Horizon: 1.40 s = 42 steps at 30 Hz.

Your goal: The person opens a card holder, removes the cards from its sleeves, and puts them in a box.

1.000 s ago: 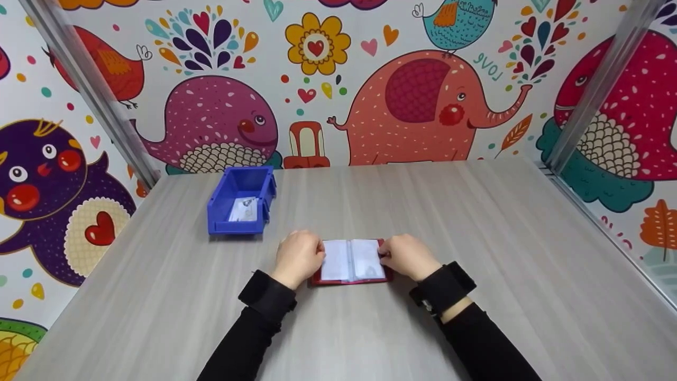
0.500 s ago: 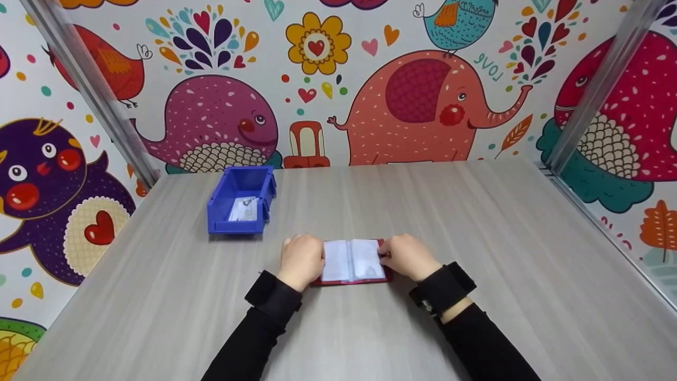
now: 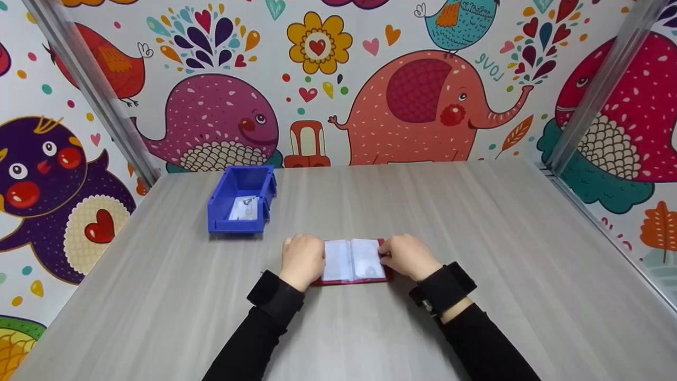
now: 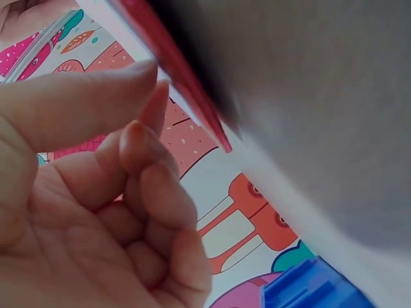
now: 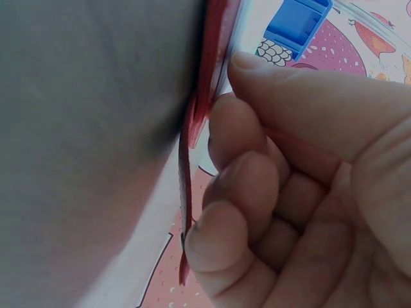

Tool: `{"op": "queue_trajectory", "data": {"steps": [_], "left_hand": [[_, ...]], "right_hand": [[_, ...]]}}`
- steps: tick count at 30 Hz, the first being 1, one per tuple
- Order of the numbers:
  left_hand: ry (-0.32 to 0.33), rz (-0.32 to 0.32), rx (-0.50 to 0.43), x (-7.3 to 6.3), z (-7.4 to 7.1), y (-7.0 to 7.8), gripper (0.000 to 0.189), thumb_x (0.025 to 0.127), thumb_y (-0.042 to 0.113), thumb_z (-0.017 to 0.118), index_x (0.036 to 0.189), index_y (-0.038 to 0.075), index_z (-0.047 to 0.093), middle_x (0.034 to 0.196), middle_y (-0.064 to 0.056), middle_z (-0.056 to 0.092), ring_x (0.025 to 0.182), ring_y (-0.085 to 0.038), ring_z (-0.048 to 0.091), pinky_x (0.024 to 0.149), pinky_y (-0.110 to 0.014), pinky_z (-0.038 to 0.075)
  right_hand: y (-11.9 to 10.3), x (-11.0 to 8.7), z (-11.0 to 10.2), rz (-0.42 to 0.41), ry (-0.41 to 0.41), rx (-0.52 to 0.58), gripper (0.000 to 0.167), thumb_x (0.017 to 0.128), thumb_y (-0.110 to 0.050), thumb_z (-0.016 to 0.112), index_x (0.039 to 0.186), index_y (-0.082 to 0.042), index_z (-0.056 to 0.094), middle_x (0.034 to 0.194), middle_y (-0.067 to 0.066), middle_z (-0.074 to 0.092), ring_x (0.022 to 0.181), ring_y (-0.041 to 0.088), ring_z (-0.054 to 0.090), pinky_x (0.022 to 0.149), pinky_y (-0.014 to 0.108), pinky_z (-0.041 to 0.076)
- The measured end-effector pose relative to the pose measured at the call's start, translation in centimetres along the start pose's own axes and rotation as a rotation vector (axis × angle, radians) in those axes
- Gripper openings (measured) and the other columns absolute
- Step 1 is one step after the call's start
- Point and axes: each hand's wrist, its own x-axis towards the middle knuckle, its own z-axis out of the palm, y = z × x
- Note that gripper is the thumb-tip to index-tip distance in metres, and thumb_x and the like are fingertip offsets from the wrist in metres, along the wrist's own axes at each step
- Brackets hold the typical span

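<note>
In the head view we see the booklet [image 3: 350, 259] lying open on the table [image 3: 476, 211], just below the centre of the frame, white pages up and red cover showing round them. Against a second ago, the left hand [image 3: 302, 261] has slid slightly right and down and now hides more of the red left margin; against half a second ago we find almost no change. The right hand [image 3: 411, 256] has stayed at the right edge, and the booklet has kept its place. The blue bin [image 3: 235, 227], holding a white packet [image 3: 244, 208], stands where it did, left of centre. In the left wrist view we see the booklet edge-on at upper centre, the left hand's fingers curled and its thumb and forefinger tips close together at that edge; we cannot tell whether they pinch it. The bin's corner shows at bottom right. In the right wrist view the booklet's edge is at top centre, pinched by the right hand's thumb and curled forefinger; a red flap [image 5: 185, 186] runs down beside the other fingertips.
</note>
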Motion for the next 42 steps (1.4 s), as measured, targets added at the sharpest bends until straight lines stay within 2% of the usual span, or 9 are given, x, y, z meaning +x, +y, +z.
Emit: {"op": "queue_trajectory", "data": {"steps": [10, 20, 25, 30, 36, 42], "left_hand": [[-0.007, -0.022, 0.005, 0.0, -0.2, 0.1, 0.017, 0.076, 0.005, 0.072, 0.063, 0.01, 0.064, 0.074, -0.008, 0.065, 0.075, -0.03, 0.06, 0.067, -0.041, 0.04], [0.0, -0.011, 0.03, 0.0, 0.0, 0.2, 0.017, 0.078, 0.006, 0.072, 0.063, 0.009, 0.063, 0.071, -0.008, 0.064, 0.072, -0.03, 0.059, 0.066, -0.04, 0.04], [-0.009, -0.013, 0.034, 0.1, 0.1, 0.2, 0.018, 0.079, 0.007, 0.072, 0.064, 0.01, 0.063, 0.071, -0.008, 0.064, 0.072, -0.029, 0.059, 0.066, -0.04, 0.04], [-0.005, -0.007, 0.036, 0.2, 0.1, 0.3, 0.021, 0.079, 0.005, 0.07, 0.061, 0.01, 0.06, 0.071, -0.008, 0.063, 0.071, -0.029, 0.058, 0.066, -0.04, 0.04], [0.002, -0.008, 0.029, 0.1, 0.1, 0.2, 0.022, 0.079, 0.004, 0.069, 0.06, 0.011, 0.06, 0.07, -0.008, 0.063, 0.07, -0.029, 0.058, 0.065, -0.04, 0.04], [-0.008, -0.018, 0.015, 0.1, 0.1, 0.2, 0.022, 0.08, 0.004, 0.068, 0.061, 0.011, 0.06, 0.071, -0.008, 0.063, 0.071, -0.029, 0.057, 0.067, -0.041, 0.04]], "right_hand": [[-0.3, 0.2, -0.1, 0.04, -0.006, 0.012, 0.01, 0.081, -0.003, 0.077, 0.077, -0.007, 0.069, 0.069, 0.0, 0.059, 0.061, 0.015, 0.044, 0.059, 0.032, 0.043], [-0.2, 0.3, -0.1, 0.023, 0.035, 0.012, 0.006, 0.081, -0.005, 0.076, 0.079, -0.008, 0.071, 0.066, -0.002, 0.055, 0.06, 0.014, 0.044, 0.057, 0.03, 0.04], [-0.3, 0.6, -0.1, 0.077, 0.047, 0.041, 0.003, 0.083, -0.005, 0.075, 0.085, -0.007, 0.075, 0.07, 0.0, 0.061, 0.063, 0.015, 0.048, 0.061, 0.032, 0.043], [-0.3, 1.0, -0.1, 0.151, 0.05, 0.047, 0.009, 0.085, -0.006, 0.075, 0.093, -0.005, 0.078, 0.079, 0.003, 0.067, 0.067, 0.016, 0.052, 0.065, 0.034, 0.046], [-0.1, 1.5, 0.0, 0.147, 0.06, 0.032, 0.009, 0.084, -0.004, 0.075, 0.092, -0.004, 0.078, 0.082, 0.004, 0.07, 0.069, 0.017, 0.055, 0.067, 0.036, 0.048], [0.1, 1.6, -0.1, 0.132, 0.037, 0.022, 0.012, 0.083, -0.003, 0.076, 0.095, -0.004, 0.078, 0.088, 0.007, 0.073, 0.076, 0.02, 0.063, 0.072, 0.039, 0.052]]}}
